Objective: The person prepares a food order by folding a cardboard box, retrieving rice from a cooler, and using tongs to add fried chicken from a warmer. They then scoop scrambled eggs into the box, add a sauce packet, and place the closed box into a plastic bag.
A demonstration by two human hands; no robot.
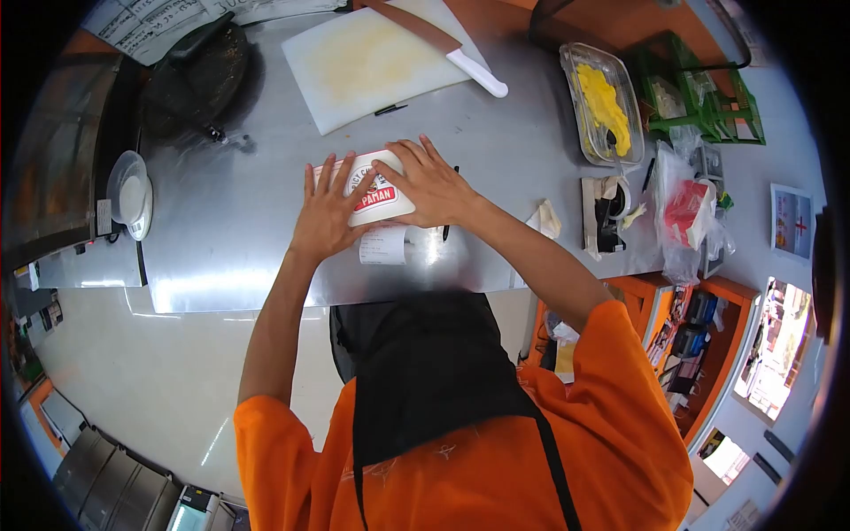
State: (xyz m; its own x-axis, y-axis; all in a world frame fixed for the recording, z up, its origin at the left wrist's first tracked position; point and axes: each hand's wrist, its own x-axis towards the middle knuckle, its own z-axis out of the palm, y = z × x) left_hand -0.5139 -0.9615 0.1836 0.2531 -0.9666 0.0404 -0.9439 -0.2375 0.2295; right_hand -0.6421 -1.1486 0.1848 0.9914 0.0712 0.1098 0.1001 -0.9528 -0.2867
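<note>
A white paper food box (382, 209) with a red band and printed lettering lies on the steel counter, partly covered by both hands. My left hand (329, 208) rests over its left side with the fingers spread. Across its right side and top lies my right hand (429, 188), its fingers also stretched apart. Just below the box is a printed paper slip (382, 246), whose upper end is hidden. A dark pen-like object, mostly hidden, shows beside my right wrist.
Beyond the hands lies a white cutting board (354, 75) with a large knife (474, 71). A stone mortar (199, 84) and a clear plastic bowl (130, 190) stand left. On the right are a tray of yellow food (606, 106), green baskets (695, 93) and plastic bags (686, 212).
</note>
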